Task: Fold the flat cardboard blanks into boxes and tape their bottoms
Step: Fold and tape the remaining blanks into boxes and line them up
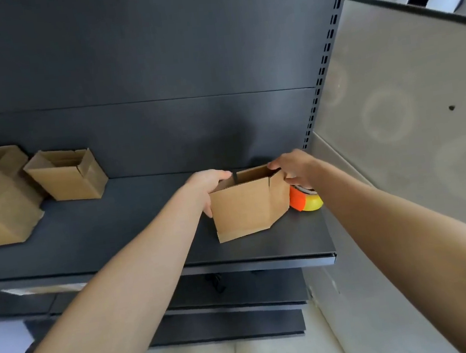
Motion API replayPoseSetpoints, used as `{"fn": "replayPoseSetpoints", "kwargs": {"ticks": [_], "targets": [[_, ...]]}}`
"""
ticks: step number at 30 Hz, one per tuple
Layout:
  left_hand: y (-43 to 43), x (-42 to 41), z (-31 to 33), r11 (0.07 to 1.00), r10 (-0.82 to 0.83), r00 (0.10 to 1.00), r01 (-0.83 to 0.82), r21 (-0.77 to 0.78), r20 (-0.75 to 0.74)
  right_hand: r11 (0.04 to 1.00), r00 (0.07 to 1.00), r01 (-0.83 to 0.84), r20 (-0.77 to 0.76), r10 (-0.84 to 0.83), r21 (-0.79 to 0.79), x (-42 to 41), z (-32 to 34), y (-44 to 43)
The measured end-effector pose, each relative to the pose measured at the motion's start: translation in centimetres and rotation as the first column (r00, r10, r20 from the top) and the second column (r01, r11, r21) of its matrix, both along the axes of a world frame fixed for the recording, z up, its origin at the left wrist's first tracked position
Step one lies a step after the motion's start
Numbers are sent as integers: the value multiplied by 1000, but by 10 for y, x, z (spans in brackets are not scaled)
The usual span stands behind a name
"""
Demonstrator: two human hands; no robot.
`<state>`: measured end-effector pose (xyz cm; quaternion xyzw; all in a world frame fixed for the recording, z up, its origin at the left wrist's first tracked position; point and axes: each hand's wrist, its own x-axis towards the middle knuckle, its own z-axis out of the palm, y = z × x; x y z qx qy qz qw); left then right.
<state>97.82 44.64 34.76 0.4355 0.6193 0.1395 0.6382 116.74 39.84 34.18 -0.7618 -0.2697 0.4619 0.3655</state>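
Fingers [222, 174] of the left hand [207, 183] and the right hand [293, 166] curl over the top corners of the cardboard box [247, 206], gripping it. It stands on the dark shelf [115, 234] (a tape roll [306, 200] just beside it). Pressing both corners evenly should square its walls.

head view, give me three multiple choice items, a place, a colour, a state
1. Where is the tape roll? A. right of the held box B. inside it C. on the floor
2. What colour is the tape roll? A. blue B. orange and yellow C. green
3. How is the held box's top? A. taped shut B. crushed flat C. open
1 A, it sits on the shelf by the box's right side; 2 B, both colours show; 3 C, the left hand and right hand grip its open rim.
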Motion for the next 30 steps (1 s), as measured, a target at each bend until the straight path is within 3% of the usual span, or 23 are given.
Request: {"fn": "replayPoseSetpoints", "kwargs": {"ticks": [5, 11, 17, 24, 30], "targets": [[-8, -2, -6, 995, 91, 995, -90, -44, 28, 996, 996, -87, -13, 87, -26, 5, -4, -2], [-8, -10, -14, 992, 121, 993, -121, 41, -1, 985, 982, -172, -85, 170, -20, 2, -6, -6], [-1, -18, -15, 992, 122, 988, -123, 9, 90, 972, 965, -235, -121, 233, -2, -1, -9, -3], [10, -19, -21, 981, 193, 964, -183, -69, 183, 998, 938, -10, -346, 31, 63, -1, -12, -9], [9, -18, -23, 978, 184, 953, -154, -137, 241, 994, 905, 82, -424, -41, 78, 1, -14, -14]]}}
